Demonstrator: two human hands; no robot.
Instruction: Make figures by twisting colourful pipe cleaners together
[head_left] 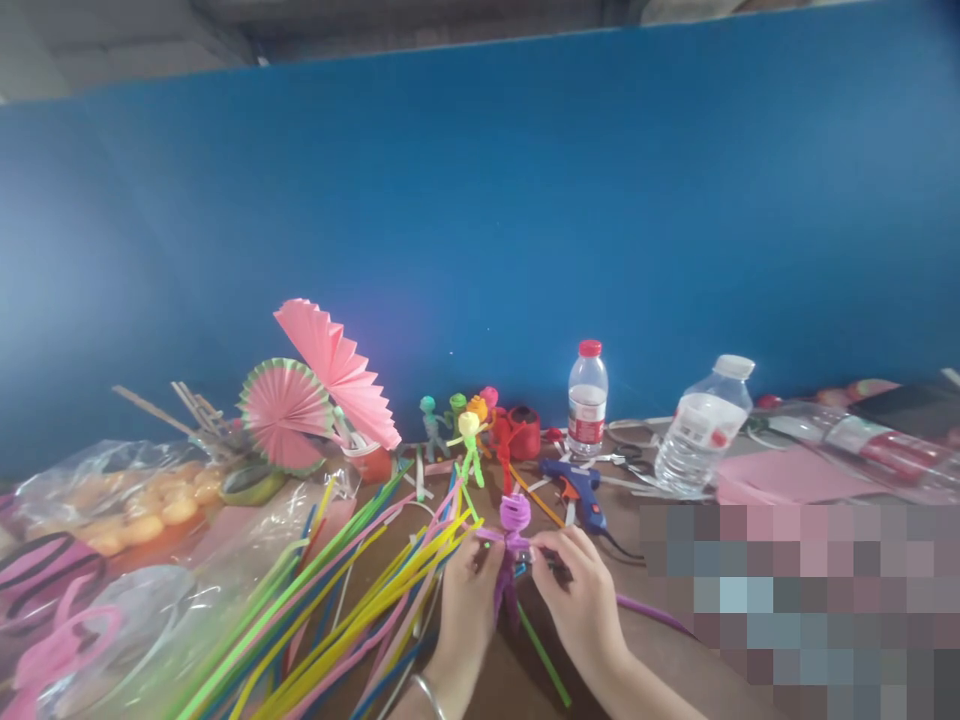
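Between my two hands stands a purple pipe-cleaner figure (514, 512) with a coiled round head and thin arms and legs. The fingers of my left hand (466, 585) pinch its arm on the left. On the other side, my right hand (579, 588) pinches the figure's right arm near the body. Just behind are several finished-looking figures, among them a yellow-green one (469, 450), a teal one (432, 425) and a red one (507, 440). A green pipe cleaner (544, 655) lies on the table under my hands.
Loose pipe cleaners (352, 610) spread across the left. A blue glue gun (581, 490) lies behind my right hand, near an upright water bottle (587, 400) and a tilted one (701, 430). Pink paper fans (341, 370) and plastic bags stand left, before a blue partition (480, 220).
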